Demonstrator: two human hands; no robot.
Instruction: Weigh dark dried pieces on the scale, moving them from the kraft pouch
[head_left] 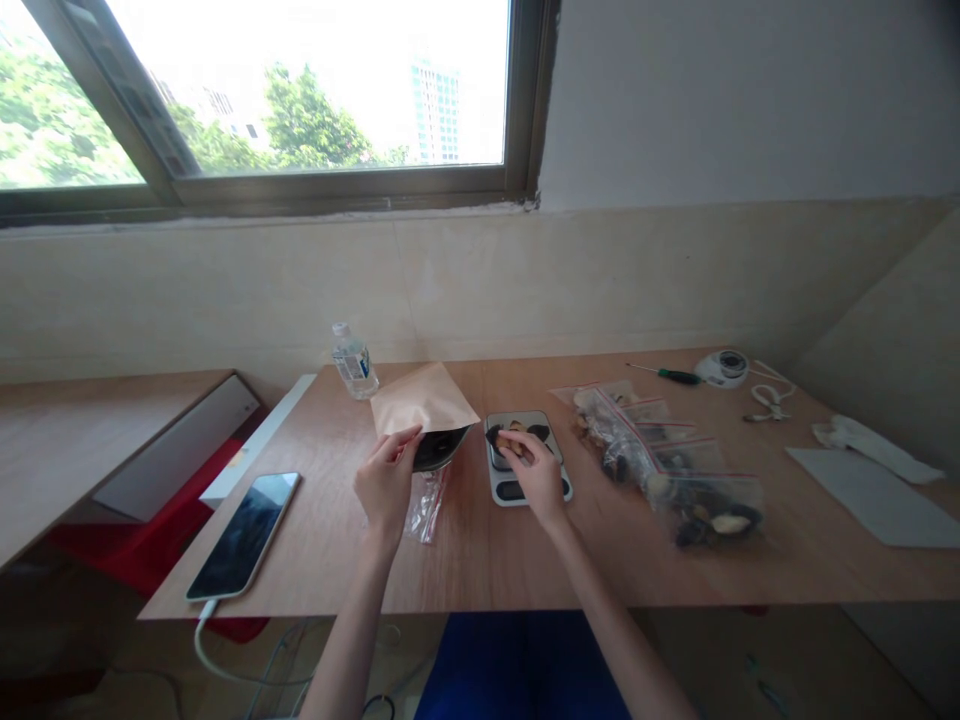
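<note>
My left hand [386, 480] grips the open mouth of a tan paper pouch [422, 402] lying on the wooden table [480, 560]. The pouch's dark opening faces right. My right hand [534, 470] rests over a small grey kitchen scale [517, 488], fingers closed on a brownish piece among the dark pieces [538, 431] on its platform. A crumpled clear plastic bag [426, 508] lies below the pouch, between my two hands.
Several filled zip bags [660, 460] lie right of the scale. A phone [245, 534] on a cable lies at the left, a water bottle [353, 361] behind the pouch. A screwdriver [667, 374], a white round device [721, 368], a tissue [870, 445] and paper [877, 495] sit at the right.
</note>
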